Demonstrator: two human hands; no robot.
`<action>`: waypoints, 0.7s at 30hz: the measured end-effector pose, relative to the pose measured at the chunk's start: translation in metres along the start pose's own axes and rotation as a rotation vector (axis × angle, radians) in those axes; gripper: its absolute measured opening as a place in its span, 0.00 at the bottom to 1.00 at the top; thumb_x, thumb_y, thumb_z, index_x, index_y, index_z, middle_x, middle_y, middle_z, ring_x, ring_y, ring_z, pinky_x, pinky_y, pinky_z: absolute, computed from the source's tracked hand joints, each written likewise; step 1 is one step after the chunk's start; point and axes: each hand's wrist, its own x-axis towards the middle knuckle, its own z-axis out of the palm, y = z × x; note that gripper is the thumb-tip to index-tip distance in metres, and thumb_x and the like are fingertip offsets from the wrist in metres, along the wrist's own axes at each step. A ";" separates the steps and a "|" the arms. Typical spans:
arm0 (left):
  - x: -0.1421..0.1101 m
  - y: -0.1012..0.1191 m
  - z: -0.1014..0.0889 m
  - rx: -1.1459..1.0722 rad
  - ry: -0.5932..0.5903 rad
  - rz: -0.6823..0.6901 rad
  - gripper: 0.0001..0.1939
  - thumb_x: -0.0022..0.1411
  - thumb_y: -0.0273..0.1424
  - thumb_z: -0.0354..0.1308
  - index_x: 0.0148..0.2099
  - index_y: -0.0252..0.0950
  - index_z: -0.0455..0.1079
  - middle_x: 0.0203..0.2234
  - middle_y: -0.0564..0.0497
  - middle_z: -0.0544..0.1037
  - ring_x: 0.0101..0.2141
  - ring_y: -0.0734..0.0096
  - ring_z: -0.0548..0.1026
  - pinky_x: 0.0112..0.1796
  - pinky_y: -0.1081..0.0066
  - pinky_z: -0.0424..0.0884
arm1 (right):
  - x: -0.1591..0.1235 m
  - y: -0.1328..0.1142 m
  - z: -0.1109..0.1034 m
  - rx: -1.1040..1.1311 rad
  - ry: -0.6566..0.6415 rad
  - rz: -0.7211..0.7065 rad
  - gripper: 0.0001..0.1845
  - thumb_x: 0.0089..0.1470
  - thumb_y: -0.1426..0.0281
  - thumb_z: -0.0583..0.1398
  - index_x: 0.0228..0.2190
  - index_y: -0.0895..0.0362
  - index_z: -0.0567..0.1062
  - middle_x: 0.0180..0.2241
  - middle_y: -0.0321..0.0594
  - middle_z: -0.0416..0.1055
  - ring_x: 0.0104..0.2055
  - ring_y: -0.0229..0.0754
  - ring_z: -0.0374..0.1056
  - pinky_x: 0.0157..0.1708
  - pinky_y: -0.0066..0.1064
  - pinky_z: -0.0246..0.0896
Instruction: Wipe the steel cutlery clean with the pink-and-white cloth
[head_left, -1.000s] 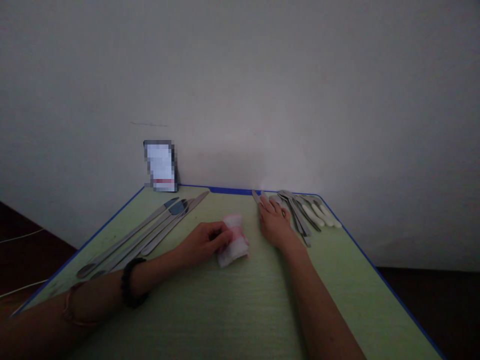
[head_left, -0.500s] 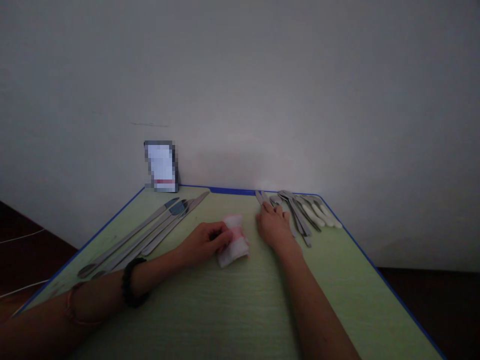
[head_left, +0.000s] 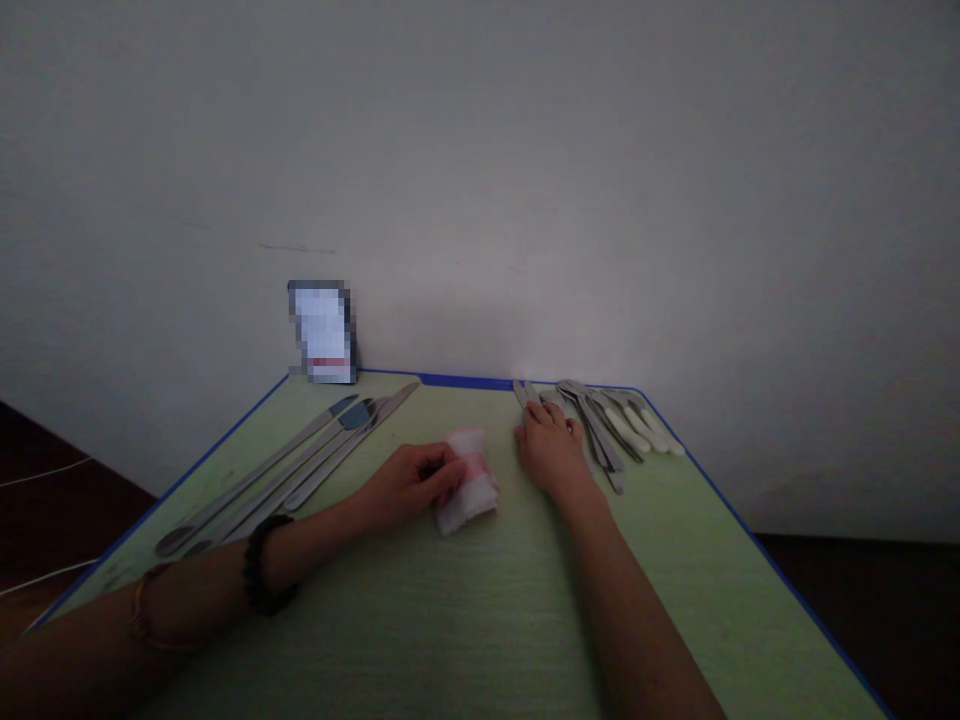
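A folded pink and white cloth [head_left: 472,490] lies on the green table near its middle. The closed fingers of my left hand [head_left: 412,485] pinch its left edge. Farther right, my right hand [head_left: 551,445] is over two metal table knives [head_left: 523,392] whose tips point toward the wall. Its thumb is on their left side and its fingers are curled over them, so their lower ends are hidden. Right beside these fingers lie a spoon [head_left: 551,397] and a fanned bunch of metal spoons [head_left: 592,425].
Long metal utensils [head_left: 259,475] lie slanted on the table's left side. Several white-handled pieces of cutlery [head_left: 652,430] rest near the right edge. A phone [head_left: 322,335] leans upright against the wall at the back left. Blue edging [head_left: 465,382] borders the table [head_left: 420,620].
My right hand's fingers have drawn in from a spread reach. The two table knives have shifted slightly right, with their tips closer together. My left hand and the cloth have stayed put.
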 end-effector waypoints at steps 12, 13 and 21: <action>0.000 -0.002 0.000 -0.001 0.007 0.017 0.19 0.61 0.40 0.48 0.22 0.35 0.61 0.17 0.56 0.67 0.21 0.76 0.64 0.24 0.76 0.59 | 0.000 0.004 0.009 0.032 -0.046 -0.014 0.29 0.62 0.66 0.41 0.59 0.70 0.56 0.63 0.52 0.51 0.65 0.48 0.46 0.62 0.39 0.38; 0.000 -0.002 0.000 0.000 0.008 0.013 0.19 0.60 0.40 0.48 0.22 0.35 0.61 0.16 0.56 0.67 0.21 0.76 0.64 0.24 0.76 0.59 | 0.000 0.004 0.010 0.032 -0.040 -0.012 0.29 0.63 0.66 0.41 0.59 0.71 0.56 0.63 0.53 0.51 0.65 0.48 0.46 0.63 0.39 0.38; -0.001 -0.002 0.000 -0.009 -0.007 0.004 0.18 0.61 0.40 0.48 0.23 0.35 0.62 0.17 0.56 0.67 0.21 0.76 0.64 0.24 0.76 0.59 | -0.001 0.003 0.010 0.043 -0.017 0.020 0.30 0.63 0.65 0.41 0.59 0.73 0.57 0.63 0.55 0.50 0.65 0.50 0.46 0.62 0.38 0.39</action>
